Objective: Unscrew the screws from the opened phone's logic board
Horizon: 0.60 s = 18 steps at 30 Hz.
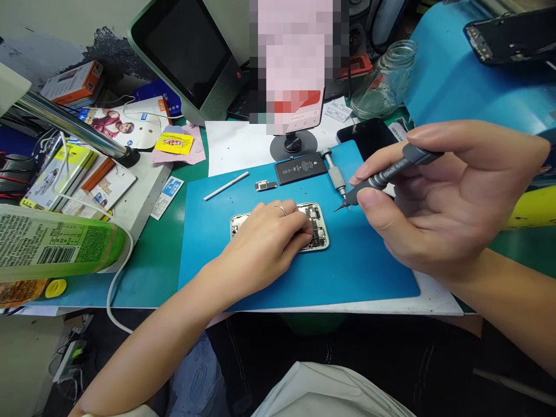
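An opened phone lies flat on the blue mat, its circuit parts exposed. My left hand, with a ring on one finger, rests over it. Its fingers are curled together against the inside of the phone, and whatever they pinch is hidden. In my right hand is a dark grey precision screwdriver, gripped between thumb and fingers. Its thin tip points down and left, apart from the phone. Behind the phone lie a black battery, a small metal part, a silver screwdriver and a white stick.
A phone on a round stand rises behind the mat. A glass jar and a dark phone are at the back right. At left stand a green-labelled bottle, a metal lamp pole and a white cable.
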### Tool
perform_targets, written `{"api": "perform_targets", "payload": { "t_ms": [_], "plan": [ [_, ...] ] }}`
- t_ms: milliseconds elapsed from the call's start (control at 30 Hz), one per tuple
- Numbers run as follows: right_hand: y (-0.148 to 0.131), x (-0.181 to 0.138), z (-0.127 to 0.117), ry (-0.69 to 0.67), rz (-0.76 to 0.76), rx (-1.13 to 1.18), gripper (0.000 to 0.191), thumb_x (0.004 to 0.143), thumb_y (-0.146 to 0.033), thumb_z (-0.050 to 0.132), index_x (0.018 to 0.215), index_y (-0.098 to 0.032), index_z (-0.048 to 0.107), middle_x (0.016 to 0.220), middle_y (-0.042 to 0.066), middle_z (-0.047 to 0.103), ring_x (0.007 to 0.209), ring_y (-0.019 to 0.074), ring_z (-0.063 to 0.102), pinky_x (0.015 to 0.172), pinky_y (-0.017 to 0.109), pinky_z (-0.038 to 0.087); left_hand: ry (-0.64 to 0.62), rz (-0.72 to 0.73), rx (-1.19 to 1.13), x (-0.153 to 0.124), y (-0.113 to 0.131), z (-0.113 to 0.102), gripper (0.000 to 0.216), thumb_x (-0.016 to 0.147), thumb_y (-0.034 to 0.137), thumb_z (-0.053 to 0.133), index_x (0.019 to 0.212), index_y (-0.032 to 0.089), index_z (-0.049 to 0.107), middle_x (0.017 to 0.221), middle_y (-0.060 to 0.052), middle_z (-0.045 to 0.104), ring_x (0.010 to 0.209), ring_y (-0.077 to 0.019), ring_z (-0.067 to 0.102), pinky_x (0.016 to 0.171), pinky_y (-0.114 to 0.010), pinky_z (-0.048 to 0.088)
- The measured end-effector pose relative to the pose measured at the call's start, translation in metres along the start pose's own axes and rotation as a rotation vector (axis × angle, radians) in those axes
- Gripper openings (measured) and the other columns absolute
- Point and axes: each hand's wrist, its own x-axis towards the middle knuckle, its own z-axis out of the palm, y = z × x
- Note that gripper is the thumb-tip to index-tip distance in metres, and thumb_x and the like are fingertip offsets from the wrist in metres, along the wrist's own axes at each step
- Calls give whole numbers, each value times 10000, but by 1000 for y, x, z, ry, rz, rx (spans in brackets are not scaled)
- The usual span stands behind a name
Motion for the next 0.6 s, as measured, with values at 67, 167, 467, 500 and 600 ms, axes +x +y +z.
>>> {"api": "perform_targets", "payload": {
  "t_ms": [67, 167, 467, 500, 600],
  "plan": [
    [1, 0, -1, -28, -27, 17, 974, 766, -159, 984, 1583, -443, 537, 1323, 35, 609, 878, 161, 769, 627, 317, 709, 0, 9, 3, 0, 0, 1, 195, 1128, 212, 575, 965, 196, 681, 953, -31, 667, 898, -211, 618, 783, -366, 432],
    [0, -1, -2, -21, 3, 23, 974, 754, -117, 979, 1559, -453, 545, 1326, 21, 614, 898, 162, 772, 642, 319, 717, 2, 27, 3, 0, 0, 1, 211, 1137, 216, 556, 955, 195, 661, 954, -29, 663, 889, -209, 610, 775, -365, 421],
    [-1, -1, 1, 4, -27, -14, 976, 770, -9, 888, 1578, -431, 541, 1335, 34, 616, 897, 154, 771, 637, 304, 718, 30, 39, -33, -1, -1, 3, 84, 1098, 216, 641, 1040, 207, 702, 1015, -29, 687, 965, -228, 635, 800, -376, 413],
    [0, -1, 1, 18, -21, -9, 993, 754, -24, 911, 1572, -450, 542, 1325, 26, 623, 887, 158, 772, 626, 307, 717, 27, 39, -24, -1, -1, 3, 81, 1095, 215, 645, 1041, 209, 705, 1019, -31, 691, 969, -230, 639, 800, -377, 411],
    [2, -1, 1, 15, -17, -5, 1000, 755, -17, 900, 1574, -463, 539, 1305, 16, 628, 884, 154, 772, 629, 304, 720, 9, 26, 1, -1, 0, 5, 140, 1112, 209, 608, 1002, 202, 695, 1011, -36, 696, 953, -229, 636, 796, -377, 406]
  ]
}}
